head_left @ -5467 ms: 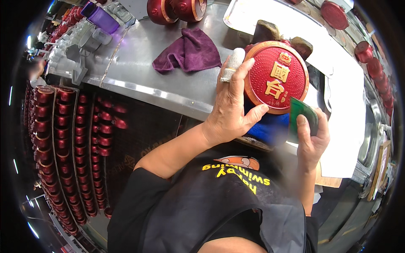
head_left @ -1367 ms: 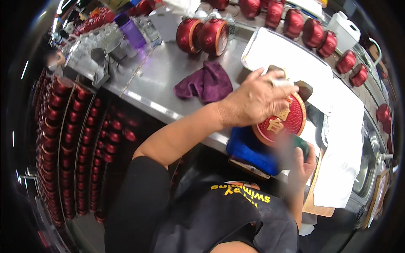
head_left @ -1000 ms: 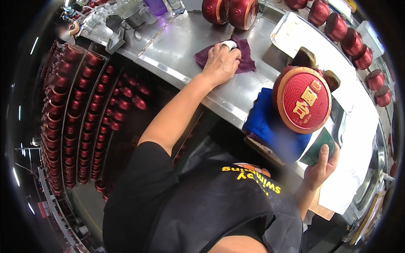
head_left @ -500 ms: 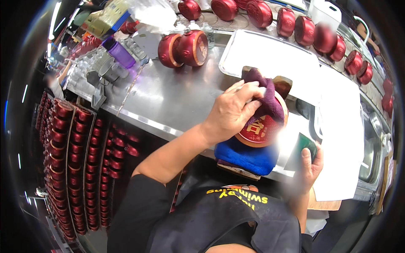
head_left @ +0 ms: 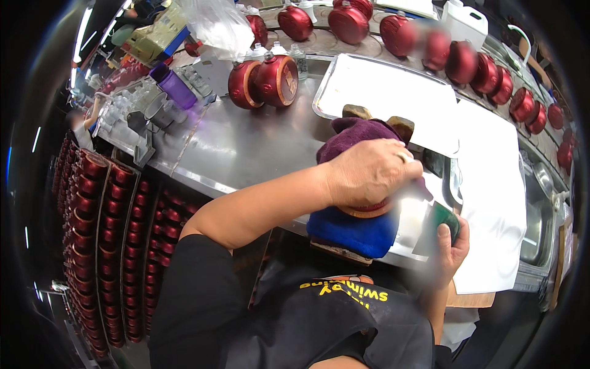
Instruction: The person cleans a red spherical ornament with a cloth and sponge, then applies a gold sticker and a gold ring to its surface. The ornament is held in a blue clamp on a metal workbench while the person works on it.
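Cloth [head_left: 355, 132], a soft purple rag, is being pressed by the left hand [head_left: 369, 172] onto a round red jar [head_left: 369, 209], of which only a thin strip of rim is showing beneath the palm. The left grip is being spread flat over rag and jar, fingers curled down around the edge rather than pinching. The jar is being rested on a blue pad [head_left: 350, 230] at the near edge of the steel bench [head_left: 246, 141], just at 6 o'clock from a white tray [head_left: 387, 92].

The right hand [head_left: 452, 246], at 4 o'clock from the jar, is being closed around a small green pad [head_left: 447, 218]; the picture is blurred there, so the exact finger placement cannot be told.

The jar is being judged as glazed, hard, fairly heavy and breakable, with a slick surface; it is best being taken by the rim with the palm over its face, kept seated on the blue pad. The rag is limp and light, and can be bunched anywhere.

More red jars [head_left: 264, 80] are being kept at 11 o'clock, with others lined along the far edge and stacked in racks [head_left: 98, 215] at 9 o'clock.
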The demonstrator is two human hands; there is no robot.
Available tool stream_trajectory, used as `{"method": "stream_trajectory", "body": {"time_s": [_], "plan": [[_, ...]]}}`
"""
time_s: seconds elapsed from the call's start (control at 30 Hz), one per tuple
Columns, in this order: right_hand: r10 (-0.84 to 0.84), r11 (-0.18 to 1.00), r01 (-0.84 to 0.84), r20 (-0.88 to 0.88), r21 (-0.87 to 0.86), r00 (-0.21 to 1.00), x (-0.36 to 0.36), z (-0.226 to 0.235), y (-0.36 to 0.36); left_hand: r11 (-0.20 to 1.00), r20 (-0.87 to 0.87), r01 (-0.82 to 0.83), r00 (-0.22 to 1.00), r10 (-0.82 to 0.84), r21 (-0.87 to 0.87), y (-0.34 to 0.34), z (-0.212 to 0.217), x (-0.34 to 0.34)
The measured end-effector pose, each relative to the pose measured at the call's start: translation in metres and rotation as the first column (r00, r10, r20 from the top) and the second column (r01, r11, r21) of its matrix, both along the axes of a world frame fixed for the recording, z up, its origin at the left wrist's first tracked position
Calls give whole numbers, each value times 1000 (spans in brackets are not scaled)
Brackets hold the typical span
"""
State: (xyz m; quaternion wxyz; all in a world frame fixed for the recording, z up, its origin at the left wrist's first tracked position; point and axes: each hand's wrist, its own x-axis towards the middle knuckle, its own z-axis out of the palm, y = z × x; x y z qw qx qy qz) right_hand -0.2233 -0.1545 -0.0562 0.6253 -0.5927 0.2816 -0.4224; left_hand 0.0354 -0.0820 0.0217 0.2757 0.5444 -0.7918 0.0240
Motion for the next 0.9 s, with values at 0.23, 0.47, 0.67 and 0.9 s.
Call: {"method": "stream_trajectory", "body": {"time_s": [0.23,0.47,0.67,0.9], "plan": [[-4,1000,4,-4,11,1000,-4,-3,2,980,-393,-187,898,199,70,17,-10,40],[47,999,-48,31,12,998,-4,-8,3,876,-530,-479,731,430,50,82,-38,34],[54,998,-55,21,26,998,-6,-15,7,789,-482,-604,727,490,-110,128,-76,-24],[23,1000,-23,16,-1,1000,-12,-20,6,918,-22,-336,941,339,-210,103,-59,-64]]}}
